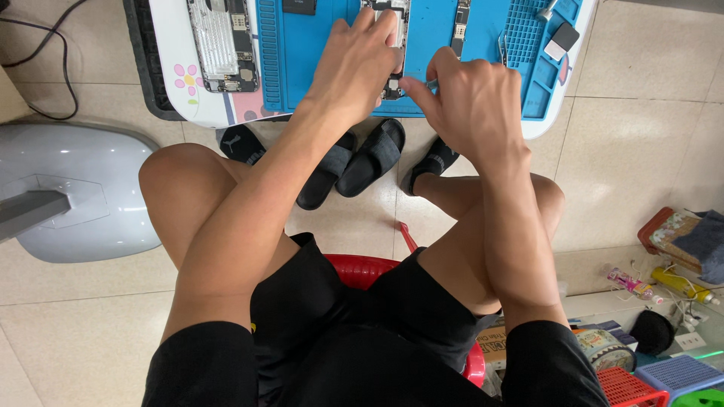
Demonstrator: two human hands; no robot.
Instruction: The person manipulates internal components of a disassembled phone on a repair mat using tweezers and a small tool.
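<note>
Nearest, the right hand (471, 94) pinches a thin tool (430, 84). At ten o'clock, the left hand (358, 60) presses the opened phone (392, 45) onto the blue mat (317, 53). Disassembly looks midway; another gutted phone (222, 45) lies farther left.

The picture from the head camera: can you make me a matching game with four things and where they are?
Things:
1. work mat
2. slippers
3. stool
4. opened phone

Places or colours:
A. red, under the seated person
B. black, on the floor under the table
C. blue, on the table top
D. left of the mat, on the white table

Pairs: 1-C, 2-B, 3-A, 4-D
</note>
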